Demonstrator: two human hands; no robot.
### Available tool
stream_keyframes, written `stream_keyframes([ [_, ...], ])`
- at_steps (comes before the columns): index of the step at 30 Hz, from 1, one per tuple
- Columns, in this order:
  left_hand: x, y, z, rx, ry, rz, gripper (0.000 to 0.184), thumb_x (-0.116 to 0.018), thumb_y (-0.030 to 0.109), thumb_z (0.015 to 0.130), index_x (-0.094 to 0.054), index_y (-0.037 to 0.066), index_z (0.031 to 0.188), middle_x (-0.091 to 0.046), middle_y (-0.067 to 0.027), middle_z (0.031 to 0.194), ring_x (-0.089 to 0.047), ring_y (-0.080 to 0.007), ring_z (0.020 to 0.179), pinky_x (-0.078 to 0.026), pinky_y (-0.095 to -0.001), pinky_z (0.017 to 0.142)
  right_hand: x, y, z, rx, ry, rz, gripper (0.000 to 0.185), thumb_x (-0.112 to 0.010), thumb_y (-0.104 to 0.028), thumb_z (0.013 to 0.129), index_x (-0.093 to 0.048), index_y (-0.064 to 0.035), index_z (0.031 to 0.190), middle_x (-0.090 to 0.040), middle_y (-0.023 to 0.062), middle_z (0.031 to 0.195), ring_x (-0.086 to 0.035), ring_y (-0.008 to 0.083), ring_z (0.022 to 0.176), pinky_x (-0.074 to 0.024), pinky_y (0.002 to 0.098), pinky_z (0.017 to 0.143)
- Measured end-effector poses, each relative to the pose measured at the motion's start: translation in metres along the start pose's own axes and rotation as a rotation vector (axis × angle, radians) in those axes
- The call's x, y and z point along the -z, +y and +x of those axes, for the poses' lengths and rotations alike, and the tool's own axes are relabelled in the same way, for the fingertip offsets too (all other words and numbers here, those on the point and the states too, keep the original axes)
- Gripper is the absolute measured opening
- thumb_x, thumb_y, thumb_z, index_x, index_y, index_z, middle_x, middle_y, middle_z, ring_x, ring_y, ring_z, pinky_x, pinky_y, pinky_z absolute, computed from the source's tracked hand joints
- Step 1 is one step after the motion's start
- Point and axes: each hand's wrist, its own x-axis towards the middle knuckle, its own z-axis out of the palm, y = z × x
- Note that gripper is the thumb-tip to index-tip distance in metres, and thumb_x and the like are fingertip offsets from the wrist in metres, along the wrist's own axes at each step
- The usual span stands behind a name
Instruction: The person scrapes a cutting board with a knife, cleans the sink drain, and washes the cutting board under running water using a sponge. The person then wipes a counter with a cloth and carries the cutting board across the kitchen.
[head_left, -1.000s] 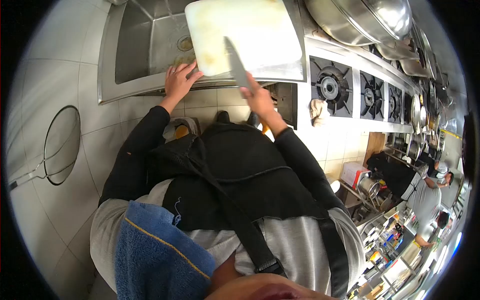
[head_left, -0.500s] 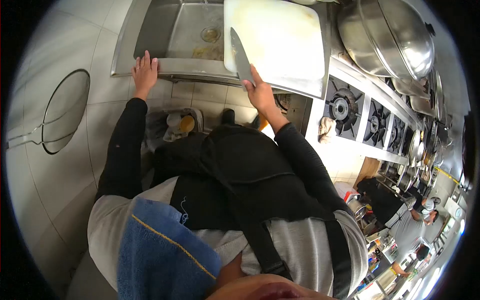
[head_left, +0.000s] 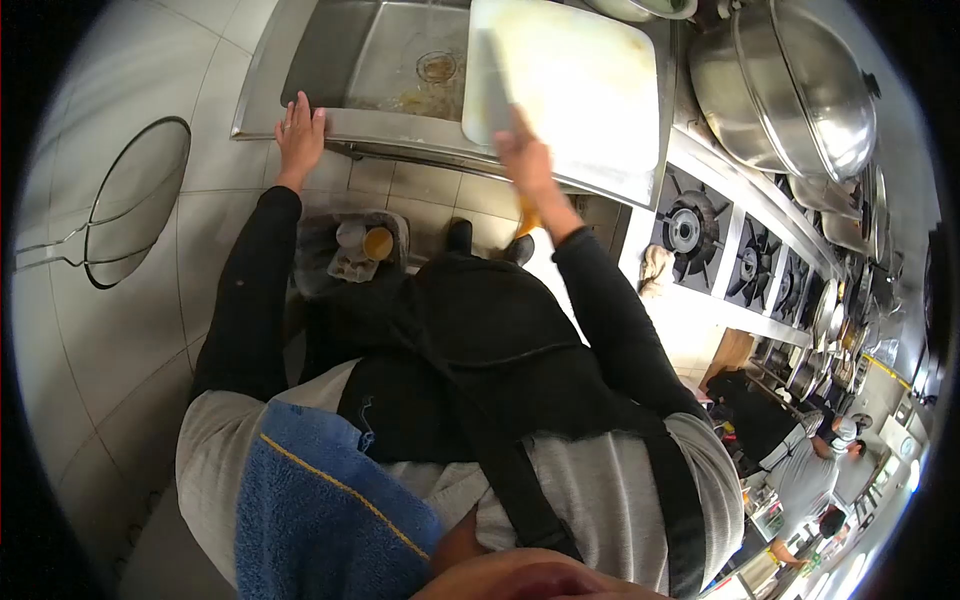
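One blurred grey knife is in the right hand; left hand rests spread.

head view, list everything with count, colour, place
cutting board: 1, white, sink's right side
knife: 1, grey, over board
sink: 1, steel, top centre
bowl: 1, steel, top edge
domed vessel: 1, steel, upper right
burners: at least 3, black, right
cloth: 1, beige, beside nearest burner
pans: several, metallic, far right
strainer: 1, grey, left
tub: 1, translucent, floor
cup: 1, orange, in tub
co-workers: at least 2, one grey-shirted, lower right
towel: 1, blue, left shoulder
apron: 1, black, torso
left hand: 1, bare, sink rim
right hand: 1, bare, on knife
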Motion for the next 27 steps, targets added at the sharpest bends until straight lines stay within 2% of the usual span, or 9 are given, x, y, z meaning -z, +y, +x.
stream_keyframes([
  [3, 0.001, 0.004, -0.001, 0.026, 0.021, 0.045, 0.068, -0.030, 0.049, 0.104, -0.023, 0.004, 0.156, -0.035, -0.0123, 0.158, -0.024, -0.0297, 0.149, -0.011, -0.0541, 0.118, 0.057, 0.058, 0.017, -0.291, 0.160, 0.140, 0.060, -0.058, -0.033, 0.097, -0.039, -0.0101, 0.149, -0.070, 0.0269, 0.091, -0.071, 0.0407, 0.084, -0.0555, 0.0464, 0.070],
  [8, 0.001, 0.003, -0.004, 0.009, 0.002, 0.060, 0.068, -0.029, 0.048, 0.105, -0.022, 0.004, 0.156, -0.034, -0.0126, 0.158, -0.023, -0.0295, 0.149, -0.009, -0.0530, 0.119, -0.010, 0.007, 0.022, -0.072, -0.059, -0.092, 0.059, -0.062, -0.033, 0.094, -0.042, -0.0183, 0.148, -0.069, 0.0279, 0.099, -0.067, 0.0457, 0.091, -0.0547, 0.0509, 0.076],
  [11, -0.001, -0.002, -0.001, -0.026, 0.001, 0.033, 0.068, -0.027, 0.049, 0.106, -0.021, 0.004, 0.156, -0.034, -0.0131, 0.158, -0.022, -0.0296, 0.149, -0.009, -0.0524, 0.119, -0.049, 0.006, 0.041, 0.453, 0.291, -0.092, 0.053, -0.065, -0.025, 0.093, -0.050, -0.0128, 0.143, -0.071, 0.0251, 0.089, -0.069, 0.0424, 0.076, -0.0558, 0.0484, 0.070],
  [15, 0.007, 0.006, -0.003, 0.001, -0.013, 0.031, 0.067, -0.031, 0.046, 0.105, -0.024, 0.003, 0.155, -0.036, -0.0147, 0.156, -0.027, -0.0316, 0.147, -0.014, -0.0512, 0.119, 0.014, 0.042, 0.104, -0.097, 0.240, 0.054, 0.066, -0.059, -0.028, 0.097, -0.033, -0.0025, 0.152, -0.072, 0.0193, 0.084, -0.066, 0.0207, 0.054, -0.0571, 0.0341, 0.056],
  [17, 0.012, 0.006, 0.001, -0.023, -0.005, 0.039, 0.065, -0.035, 0.043, 0.104, -0.027, 0.002, 0.154, -0.038, -0.0164, 0.155, -0.031, -0.0334, 0.145, -0.019, -0.0496, 0.118, 0.013, 0.038, 0.101, -0.142, 0.133, 0.116, 0.067, -0.060, -0.028, 0.095, -0.032, -0.0056, 0.152, -0.072, 0.0220, 0.087, -0.070, 0.0271, 0.061, -0.0579, 0.0379, 0.059],
  [19, 0.020, 0.009, 0.004, -0.049, 0.002, -0.015, 0.061, -0.041, 0.038, 0.103, -0.036, -0.001, 0.149, -0.042, -0.0198, 0.150, -0.037, -0.0361, 0.140, -0.027, -0.0473, 0.115, 0.001, 0.043, 0.091, 0.301, -0.063, 0.013, 0.063, -0.063, -0.031, 0.092, -0.042, -0.0105, 0.148, -0.068, 0.0285, 0.105, -0.070, 0.0376, 0.087, -0.0564, 0.0465, 0.080],
  [22, 0.001, -0.021, 0.001, -0.327, -0.030, 0.104, 0.053, -0.050, 0.030, 0.100, -0.046, 0.000, 0.144, -0.048, -0.0196, 0.146, -0.044, -0.0351, 0.135, -0.033, -0.0453, 0.112, -0.001, 0.043, 0.029, 0.428, 0.015, 0.223, 0.065, -0.066, -0.039, 0.093, -0.045, -0.0104, 0.147, -0.066, 0.0211, 0.122, -0.069, 0.0331, 0.094, -0.0556, 0.0460, 0.085],
  [23, -0.041, -0.061, 0.027, -0.521, 0.053, 0.004, 0.053, -0.053, 0.028, 0.099, -0.046, 0.003, 0.145, -0.047, -0.0202, 0.147, -0.045, -0.0346, 0.135, -0.032, -0.0468, 0.113, 0.030, 0.035, 0.010, 0.233, -0.010, 0.314, 0.065, -0.066, -0.037, 0.093, -0.043, -0.0077, 0.146, -0.067, 0.0207, 0.117, -0.068, 0.0295, 0.082, -0.0562, 0.0428, 0.077],
  [27, 0.009, 0.096, 0.040, -0.592, -0.117, -0.018, 0.065, -0.062, 0.012, 0.092, -0.036, 0.016, 0.152, -0.041, -0.0078, 0.154, -0.042, -0.0309, 0.139, -0.027, -0.0535, 0.115, 0.122, 0.042, -0.064, -0.265, 0.151, 0.640, 0.065, -0.068, -0.033, 0.093, -0.040, 0.0009, 0.141, -0.066, 0.0146, 0.089, -0.061, 0.0180, 0.053, -0.0537, 0.0346, 0.052],
])
